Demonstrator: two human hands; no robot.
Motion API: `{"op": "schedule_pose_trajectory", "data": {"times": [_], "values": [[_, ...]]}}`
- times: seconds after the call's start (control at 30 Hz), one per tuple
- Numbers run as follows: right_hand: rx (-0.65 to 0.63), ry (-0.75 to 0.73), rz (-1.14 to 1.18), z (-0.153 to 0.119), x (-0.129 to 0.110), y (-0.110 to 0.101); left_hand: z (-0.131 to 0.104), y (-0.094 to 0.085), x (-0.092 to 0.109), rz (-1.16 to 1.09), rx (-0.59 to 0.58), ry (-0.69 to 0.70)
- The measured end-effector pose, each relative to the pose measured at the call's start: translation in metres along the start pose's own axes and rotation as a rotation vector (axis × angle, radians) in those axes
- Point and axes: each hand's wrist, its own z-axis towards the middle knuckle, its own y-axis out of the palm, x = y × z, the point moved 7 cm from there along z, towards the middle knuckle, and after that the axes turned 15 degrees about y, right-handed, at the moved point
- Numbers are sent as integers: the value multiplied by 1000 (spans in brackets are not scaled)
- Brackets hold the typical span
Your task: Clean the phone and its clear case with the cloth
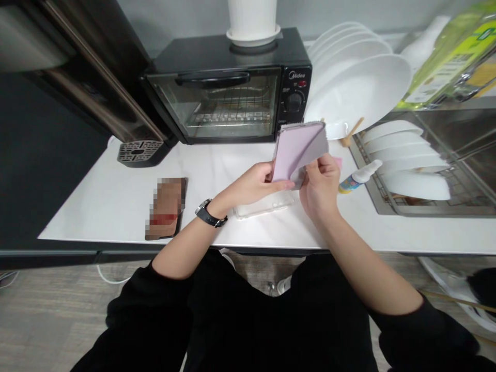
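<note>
A thin rectangular thing with a cloth over it is held up above the counter in front of the oven. The cloth [297,147] is pink on one face and grey on the other, with zigzag edges. My left hand [256,183], a black watch on its wrist, grips the lower left corner of the cloth-covered thing. At its lower right, my right hand [321,183] pinches the cloth with bent fingers. Under my hands a clear case [263,206] lies on the counter. Just right of my right hand is a small spray bottle [359,177] with a white top.
A black toaster oven [228,103] bearing a white pot [252,20] stands at the back. White plates [360,88] lean right of it. Bowls [406,150] fill a rack over the sink. A dark-edged, pixelated flat object [166,208] lies on the white counter [93,206] at left.
</note>
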Motion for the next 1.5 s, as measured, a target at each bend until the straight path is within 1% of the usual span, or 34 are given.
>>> {"op": "schedule_pose_trajectory", "data": {"times": [0.07,0.17,0.23,0.3,0.33,0.37,0.47,0.5,0.57,0.67,0.8,0.87,0.93,1.0,1.03,1.13,1.2,1.3,1.37,1.43,1.5], "values": [[18,46,42,-4,1,-4,-1,-2,0,181,38,14],[79,99,103,-11,-10,-18,-5,-6,10,430,14,108],[139,55,65,-17,-26,-29,-7,-6,17,559,-31,164],[164,-43,-65,-24,-47,-34,-9,-6,20,656,-70,178],[139,-101,-145,-27,-57,-33,-9,-5,20,698,-84,169],[87,-168,-234,-30,-67,-30,-9,-5,20,736,-91,157],[-132,-369,-468,-37,-83,-15,-10,-6,19,817,-98,129],[-184,-418,-536,-38,-84,-13,-10,-6,19,839,-95,130],[-209,-434,-603,-35,-82,-15,-11,-7,19,893,-86,153],[-208,-391,-576,-31,-78,-20,-12,-7,20,974,-71,222],[-287,-436,-535,-36,-79,-15,-12,-6,20,1041,-76,276],[-279,-432,-533,-35,-79,-16,-12,-5,20,1093,-76,281],[-227,-407,-524,-33,-78,-20,-12,-5,21,1117,-74,287],[-191,-394,-522,-34,-79,-22,-13,-4,21,1099,-81,283],[-196,-394,-523,-36,-79,-20,-13,-4,20,1080,-88,275],[-268,-436,-536,-45,-82,-14,-14,-3,20,1039,-111,268],[-286,-450,-561,-47,-81,-15,-14,-3,20,1047,-109,279],[-234,-403,-592,-44,-73,-22,-14,-3,21,1062,-84,288],[-216,-389,-599,-44,-71,-23,-14,-3,23,1040,-67,293],[-247,-412,-604,-46,-73,-18,-15,-3,24,992,-62,297],[-305,-439,-598,-45,-76,-12,-15,-3,24,955,-62,298]]}}
